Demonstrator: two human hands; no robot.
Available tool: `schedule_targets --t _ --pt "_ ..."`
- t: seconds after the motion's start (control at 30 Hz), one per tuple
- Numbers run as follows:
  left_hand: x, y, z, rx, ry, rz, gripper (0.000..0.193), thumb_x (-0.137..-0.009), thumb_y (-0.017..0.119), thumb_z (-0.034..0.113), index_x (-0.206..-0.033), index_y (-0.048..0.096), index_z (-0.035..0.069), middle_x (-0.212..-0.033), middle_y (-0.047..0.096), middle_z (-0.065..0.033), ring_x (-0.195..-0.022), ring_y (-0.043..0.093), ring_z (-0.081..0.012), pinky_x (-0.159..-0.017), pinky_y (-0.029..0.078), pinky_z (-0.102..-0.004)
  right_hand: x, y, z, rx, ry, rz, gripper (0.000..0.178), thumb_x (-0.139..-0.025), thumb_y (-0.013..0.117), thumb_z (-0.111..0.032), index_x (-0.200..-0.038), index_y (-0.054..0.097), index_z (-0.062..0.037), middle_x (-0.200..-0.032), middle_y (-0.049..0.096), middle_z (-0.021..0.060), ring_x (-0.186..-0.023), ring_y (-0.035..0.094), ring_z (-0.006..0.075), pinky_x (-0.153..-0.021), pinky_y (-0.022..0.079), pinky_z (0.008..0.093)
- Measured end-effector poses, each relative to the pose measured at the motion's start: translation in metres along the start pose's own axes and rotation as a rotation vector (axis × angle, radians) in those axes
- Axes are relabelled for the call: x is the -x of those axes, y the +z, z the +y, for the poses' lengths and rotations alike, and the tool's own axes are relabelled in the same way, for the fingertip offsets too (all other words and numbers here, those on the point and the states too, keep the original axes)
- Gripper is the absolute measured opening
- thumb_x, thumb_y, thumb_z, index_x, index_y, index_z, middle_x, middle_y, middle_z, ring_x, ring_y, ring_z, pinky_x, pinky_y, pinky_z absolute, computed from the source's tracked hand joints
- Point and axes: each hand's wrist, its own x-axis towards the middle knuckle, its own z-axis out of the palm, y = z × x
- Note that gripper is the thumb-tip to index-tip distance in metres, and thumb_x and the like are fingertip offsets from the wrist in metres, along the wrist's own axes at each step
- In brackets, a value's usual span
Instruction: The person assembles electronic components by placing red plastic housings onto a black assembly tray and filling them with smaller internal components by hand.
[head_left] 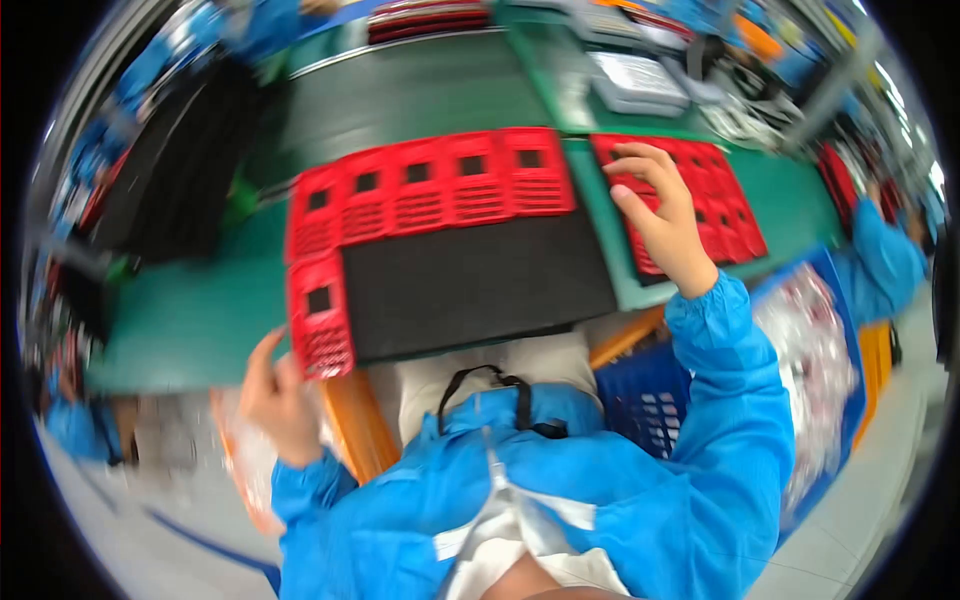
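Red phone front covers (417,184), each with a screen window and keypad holes, stand in a row along the far edge of a black mat (475,285). One more phone cover (322,315) lies at the mat's near left corner. My left hand (283,408), slightly blurred, is just beside that cover, fingers apart and nothing visible in them. My right hand (662,220) is over a second group of red covers (725,205) to the right, thumb and fingers spread. Whether its fingertips touch them I cannot tell.
A green worktable (170,335) carries the mat, with a green conveyor belt (420,90) beyond. Black sheets (180,160) hang blurred at left. A blue crate (838,330) of clear plastic bags stands at right. Grey trays (640,82) lie far right; a co-worker's blue sleeve (885,255) shows.
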Motion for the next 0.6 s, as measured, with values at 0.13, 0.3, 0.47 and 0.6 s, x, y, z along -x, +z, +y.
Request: schedule_targets --t 0.13,0.3,0.47,0.6 --pt "0.01 -0.007 0.008 0.183 0.289 0.148 0.015 -0.081 0.049 0.006 -0.078 0.062 -0.001 -0.066 0.058 -0.008 -0.055 0.047 -0.0183 -0.051 0.035 -0.0297 0.039 -0.11 0.004 0.187 0.172 -0.095 0.019 -0.082 0.062 -0.012 -0.098 0.062 -0.0018 -0.098 0.063 0.0127 -0.094 0.06 0.025 -0.083 0.046 0.0325" --pt "0.037 0.073 0.11 0.958 0.63 -0.573 0.005 -0.071 0.057 0.003 -0.07 0.061 0.0 -0.052 0.046 -0.0089 -0.044 0.041 -0.02 -0.043 0.03 -0.0302 0.178 -0.242 0.051 0.826 0.76 -0.11 0.029 -0.082 0.06 -0.023 -0.103 0.061 -0.0038 -0.098 0.063 0.0155 -0.091 0.061 0.0302 -0.079 0.047 0.04" --pt "0.08 0.148 0.22 1.189 0.519 -1.22 0.009 -0.082 0.056 0.003 -0.081 0.063 -0.003 -0.075 0.064 -0.0121 -0.067 0.062 -0.022 -0.062 0.047 -0.0293 0.36 -0.285 0.099 1.033 0.958 -0.193 0.052 -0.077 0.064 -0.034 -0.119 0.054 -0.0061 -0.12 0.052 0.023 -0.113 0.047 0.0395 -0.096 0.038 0.046" --pt "0.141 0.193 0.31 1.272 0.609 -1.356 0.017 -0.09 0.056 0.012 -0.088 0.064 -0.002 -0.072 0.058 -0.0026 -0.061 0.048 -0.0066 -0.054 0.038 -0.022 0.354 -0.25 0.079 1.068 0.936 -0.07 0.065 -0.073 0.068 -0.041 -0.124 0.05 -0.0058 -0.131 0.042 0.0238 -0.121 0.04 0.0414 -0.101 0.034 0.0458"
